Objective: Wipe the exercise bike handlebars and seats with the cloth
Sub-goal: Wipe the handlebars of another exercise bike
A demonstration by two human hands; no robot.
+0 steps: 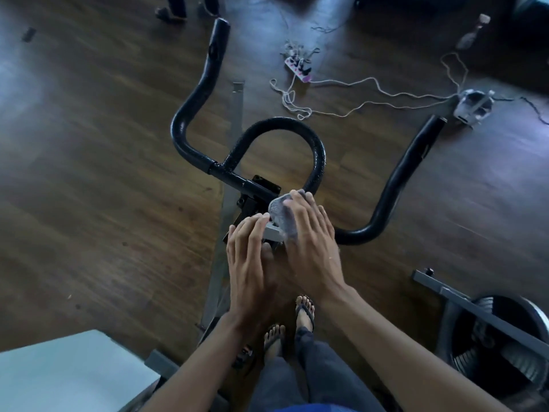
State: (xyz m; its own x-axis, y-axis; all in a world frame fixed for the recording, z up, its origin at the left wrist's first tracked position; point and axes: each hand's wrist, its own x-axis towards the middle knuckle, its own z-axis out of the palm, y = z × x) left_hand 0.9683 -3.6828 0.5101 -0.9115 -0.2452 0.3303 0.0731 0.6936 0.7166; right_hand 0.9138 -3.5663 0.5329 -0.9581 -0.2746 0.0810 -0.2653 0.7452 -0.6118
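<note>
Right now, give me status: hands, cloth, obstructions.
Right hand flat, pressing cloth on handlebars centre. Left hand flat beside it, holding nothing. Nothing else on handlebars.

dark wood-plank floor (pixel 89 188) w/ bluish glare patches top left & top ctr. white power strip (pixel 298 69) w/ plugs lies upper ctr, pale cord (pixel 350 82) snaking right. clear bottle (pixel 471 35) stands top right. flywheel (pixel 505 337) of 2nd machine btm right; white surface (pixel 59 373) btm left.
</note>
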